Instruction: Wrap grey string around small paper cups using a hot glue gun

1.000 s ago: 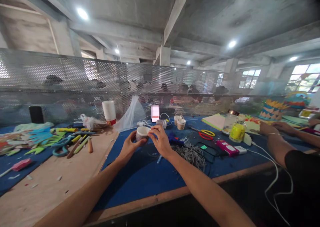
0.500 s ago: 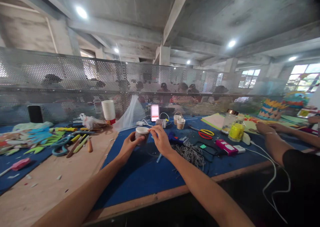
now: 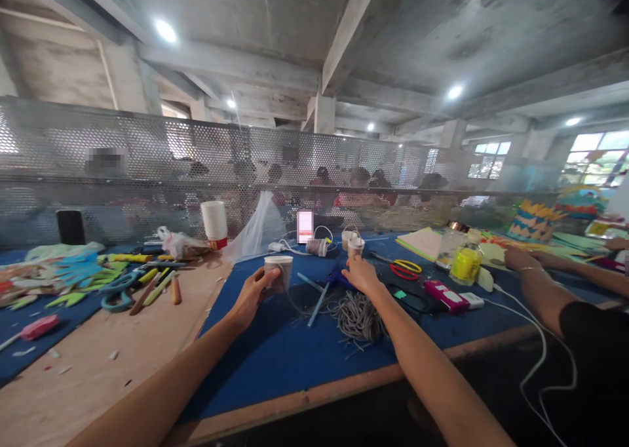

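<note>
My left hand (image 3: pixel 254 294) holds a paper cup (image 3: pixel 278 271) wrapped in grey cord, above the blue mat (image 3: pixel 255 368). A strand of cord trails from this cup to the right. My right hand (image 3: pixel 362 273) reaches to a small cup (image 3: pixel 354 246) at the back, its fingers at the cup's front; whether they grip it is unclear. Another small cup (image 3: pixel 346 237) stands just behind. Below my right wrist lies a tangled bundle of grey cord (image 3: pixel 358 317), beside a blue glue gun (image 3: pixel 339 275) and a translucent stick (image 3: pixel 318 304).
A lit phone (image 3: pixel 305 227) stands at the back near a cord-wrapped cup (image 3: pixel 317 246) on its side. To the right are scissors (image 3: pixel 405 269), a yellow bottle (image 3: pixel 466 261) and a person's arms (image 3: pixel 540 283). Stacked cups (image 3: pixel 214 221) and tools (image 3: pixel 147 280) are on the left.
My right hand has left the rim of the held cup and moved right to the small cups. My left hand still holds its cup, now seen more from the side.
</note>
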Tool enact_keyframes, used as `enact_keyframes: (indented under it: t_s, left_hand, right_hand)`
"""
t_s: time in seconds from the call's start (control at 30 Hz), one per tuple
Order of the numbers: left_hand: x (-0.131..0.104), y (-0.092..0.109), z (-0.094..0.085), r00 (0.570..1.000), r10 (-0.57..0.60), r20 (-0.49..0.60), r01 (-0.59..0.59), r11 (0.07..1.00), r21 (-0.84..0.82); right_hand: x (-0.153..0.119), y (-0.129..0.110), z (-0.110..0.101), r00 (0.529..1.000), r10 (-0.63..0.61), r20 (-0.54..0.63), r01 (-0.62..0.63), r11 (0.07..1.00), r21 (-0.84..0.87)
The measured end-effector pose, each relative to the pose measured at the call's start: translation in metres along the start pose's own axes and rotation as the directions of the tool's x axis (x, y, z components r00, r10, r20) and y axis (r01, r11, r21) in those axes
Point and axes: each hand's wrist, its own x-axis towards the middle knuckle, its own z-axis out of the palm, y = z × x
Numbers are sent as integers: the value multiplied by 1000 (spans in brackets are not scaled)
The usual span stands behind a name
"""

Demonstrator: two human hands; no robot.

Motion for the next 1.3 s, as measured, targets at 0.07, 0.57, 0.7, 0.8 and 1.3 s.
enact_keyframes:
  t_s: [0.07,0.57,0.7,0.8,1.3]
  left_hand:
    - [1,-1,0,1000,7,22,-7,999,-33]
    - [-1,0,0,1000,-1,18,2,996,-92]
    - [0,0,1,1000,-7,-4,7,992,-124]
    - [0,0,0,1000,-5,-20,1,989,-150]
    - [1,1,0,994,-11,-105,-8,984,-178]
  right_hand:
    - [1,7,8,999,12,40,-12,1000,-9]
    - [-9,3,8,982,-120,147,120,993,5]
    - [-13,1,6,989,-109,105,109,994,5]
    - [-13,-2,6,995,-89,53,89,996,19]
    - [8,6,5,770,305,-560,66,835,546]
